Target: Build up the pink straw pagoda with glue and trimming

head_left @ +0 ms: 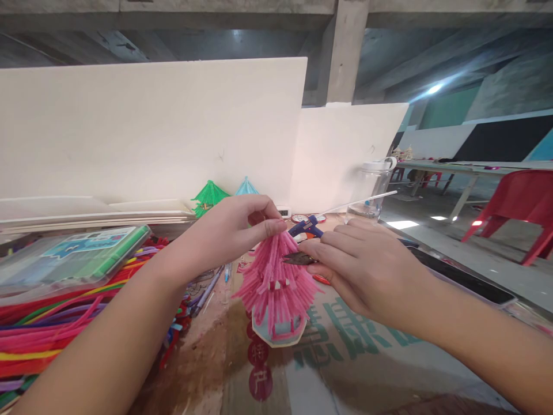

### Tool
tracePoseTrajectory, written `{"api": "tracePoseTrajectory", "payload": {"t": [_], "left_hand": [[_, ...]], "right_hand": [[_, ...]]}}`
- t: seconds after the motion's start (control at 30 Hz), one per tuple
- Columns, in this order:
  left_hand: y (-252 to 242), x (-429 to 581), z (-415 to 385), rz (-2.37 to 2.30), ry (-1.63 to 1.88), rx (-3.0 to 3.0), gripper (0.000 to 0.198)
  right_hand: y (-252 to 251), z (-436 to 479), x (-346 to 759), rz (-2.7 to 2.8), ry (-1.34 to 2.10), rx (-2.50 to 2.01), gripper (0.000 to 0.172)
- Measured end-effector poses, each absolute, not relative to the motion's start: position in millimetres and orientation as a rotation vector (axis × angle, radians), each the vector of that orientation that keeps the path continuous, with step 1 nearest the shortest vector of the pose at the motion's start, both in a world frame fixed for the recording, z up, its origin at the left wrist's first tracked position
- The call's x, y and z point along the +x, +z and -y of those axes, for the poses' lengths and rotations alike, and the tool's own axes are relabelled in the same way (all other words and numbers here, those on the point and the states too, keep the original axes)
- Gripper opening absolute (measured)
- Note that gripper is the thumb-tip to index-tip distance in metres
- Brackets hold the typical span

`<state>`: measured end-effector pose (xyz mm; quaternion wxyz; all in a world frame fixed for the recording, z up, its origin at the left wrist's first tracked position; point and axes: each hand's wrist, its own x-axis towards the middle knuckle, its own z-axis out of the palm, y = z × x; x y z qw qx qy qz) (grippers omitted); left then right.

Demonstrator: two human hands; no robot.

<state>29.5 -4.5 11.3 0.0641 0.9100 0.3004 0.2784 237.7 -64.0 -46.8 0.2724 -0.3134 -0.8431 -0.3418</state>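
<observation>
A pink tiered model pavilion (274,282) made of fuzzy pipe cleaners stands upright on a pale blue octagonal base (276,337). The tip of its roof is pinched between the thumb and fingers of my left hand (242,227). My right hand (367,268) is closed around a pair of pliers (298,259), whose dark jaws point left against the pink upper roof. A bit of red handle shows below my fingers; the rest is hidden in my palm. I cannot tell whether the jaws grip a strand.
Pipe cleaners in many colours (38,331) and a clear plastic case (82,259) lie at left. Behind are a green pipe-cleaner roof (209,193), a blue one (246,185), a hot glue gun (307,226) and a clear jar (371,190). A phone (462,276) lies at right.
</observation>
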Motion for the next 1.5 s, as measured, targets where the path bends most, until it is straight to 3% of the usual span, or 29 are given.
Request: {"api": "tracePoseTrajectory", "payload": {"t": [1.5], "left_hand": [[12.0, 30.5, 6.2, -0.903, 0.823, 2.77, 0.03]], "right_hand": [[-45.6, 66.8, 236.5, 2.291, -0.95, -0.868, 0.026]]}}
